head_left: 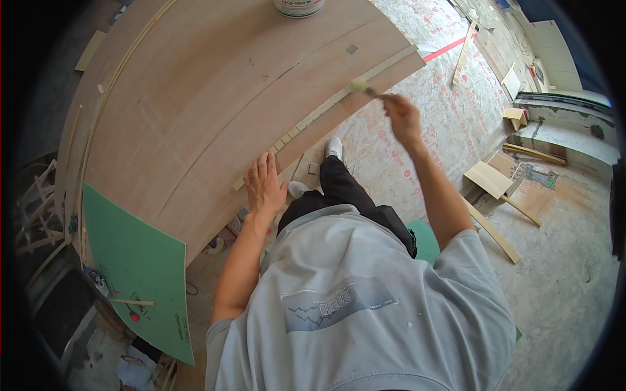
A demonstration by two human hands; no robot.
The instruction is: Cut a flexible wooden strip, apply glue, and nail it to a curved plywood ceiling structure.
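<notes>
A thin pale wooden strip point(289, 134), crossed by several cuts along its lower part, lies along the near edge of a large plywood board point(195, 111). My left hand point(265, 182) rests with outstretched fingers on the strip's lower end and the board beside it. My right hand point(404, 118) is closed on the handle of a brush point(362, 87), whose pale bristles are over the strip's upper stretch, slightly blurred; whether they touch it is unclear. A white tub point(298, 8) stands at the top of the board, partly out of view.
A green sheet point(137, 241) lies at the board's lower left, with small items on it. Below me are my shoes on a covered floor point(450, 104). Loose planks and offcuts point(489, 176) lie to the right, by a ledge. A wooden frame point(39, 208) is at far left.
</notes>
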